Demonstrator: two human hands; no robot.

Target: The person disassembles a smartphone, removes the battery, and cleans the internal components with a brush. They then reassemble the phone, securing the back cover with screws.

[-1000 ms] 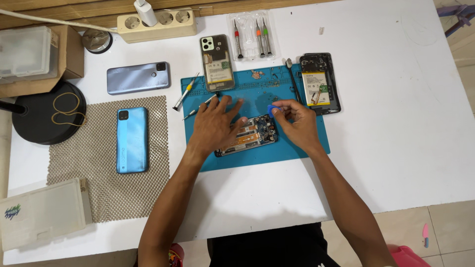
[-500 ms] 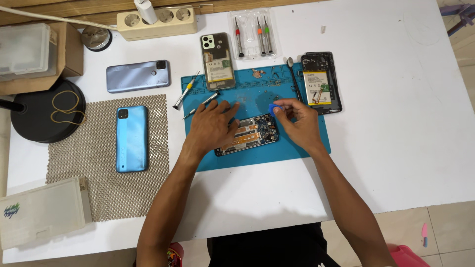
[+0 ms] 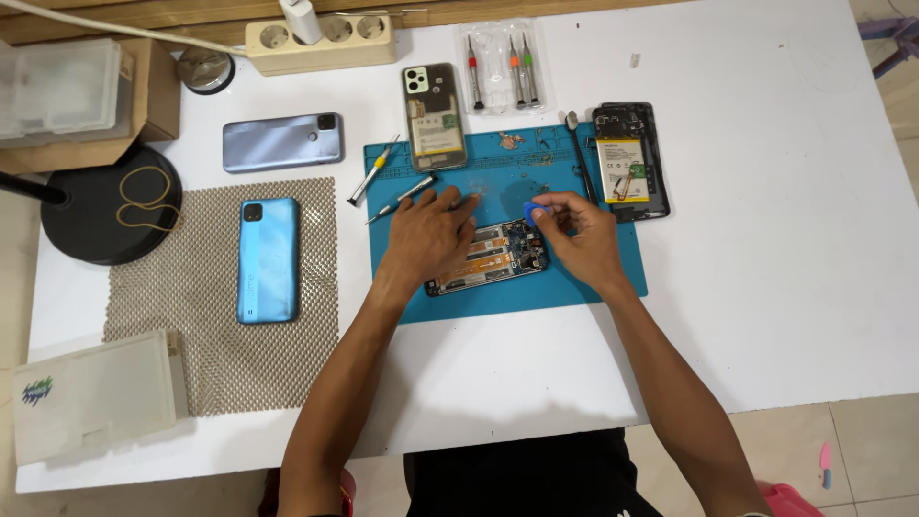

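An opened smartphone with its back removed, circuit board and orange ribbon cables exposed (image 3: 490, 257), lies slightly tilted near the middle of a blue rectangular silicone work mat (image 3: 574, 278) on a white table (image 3: 766, 239). The left hand (image 3: 429, 235) rests flat on the phone's left part, fingers spread and pressing down, closed on nothing. The right hand (image 3: 582, 237) pinches a small blue plastic pick (image 3: 532, 213) between thumb and fingertips, just above the phone's upper right corner.

On the mat's upper left lie a yellow-handled screwdriver (image 3: 373, 170) and a slim metal tool (image 3: 400, 199), both near the left hand. At the mat's top edge sits a second phone with a clear back and visible battery (image 3: 434, 117); black tweezers (image 3: 578, 153) lie toward the upper right. A black phone frame with a white-labelled battery (image 3: 627, 163) lies at the mat's right edge.

Beyond the mat, a clear tray of small screwdrivers (image 3: 503, 67) and a beige power strip (image 3: 321, 40) sit by the far edge. To the left, a grey-blue phone (image 3: 280, 142) lies face down, and a light blue phone (image 3: 267, 260) rests on a beige mesh mat (image 3: 191, 316).
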